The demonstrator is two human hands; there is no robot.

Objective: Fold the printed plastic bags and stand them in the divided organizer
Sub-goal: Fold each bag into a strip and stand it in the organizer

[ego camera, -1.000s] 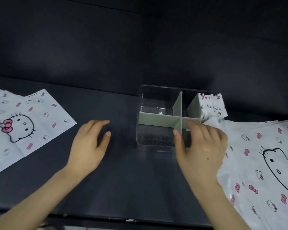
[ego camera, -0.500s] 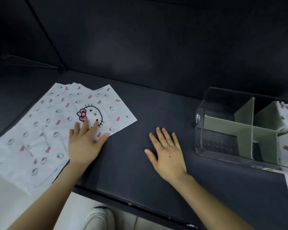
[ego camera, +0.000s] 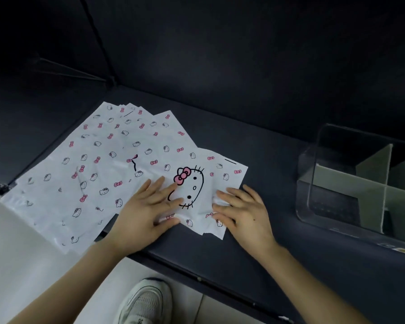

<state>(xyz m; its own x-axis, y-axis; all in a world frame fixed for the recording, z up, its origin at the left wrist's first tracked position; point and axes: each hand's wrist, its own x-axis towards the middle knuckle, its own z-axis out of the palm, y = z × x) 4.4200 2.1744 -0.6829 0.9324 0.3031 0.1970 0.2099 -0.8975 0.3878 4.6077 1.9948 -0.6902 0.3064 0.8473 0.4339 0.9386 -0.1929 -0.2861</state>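
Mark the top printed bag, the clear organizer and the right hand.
White cat-print plastic bag on top [ego camera: 195,181]: head view, big cat face.
Clear plastic organizer with grey dividers [ego camera: 305,183]: head view, left wall.
Right hand [ego camera: 246,213]: head view, back of hand.

Your white sneaker [ego camera: 145,302] on pale floor [ego camera: 21,253], below the dark table's [ego camera: 278,164] front edge; dark backdrop [ego camera: 220,54] behind, perhaps fabric panels

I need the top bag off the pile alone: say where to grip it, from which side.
Grip the top bag by its right edge near the front corner, coming from the right: that edge lies past the pile on the table, so likely only it lifts.
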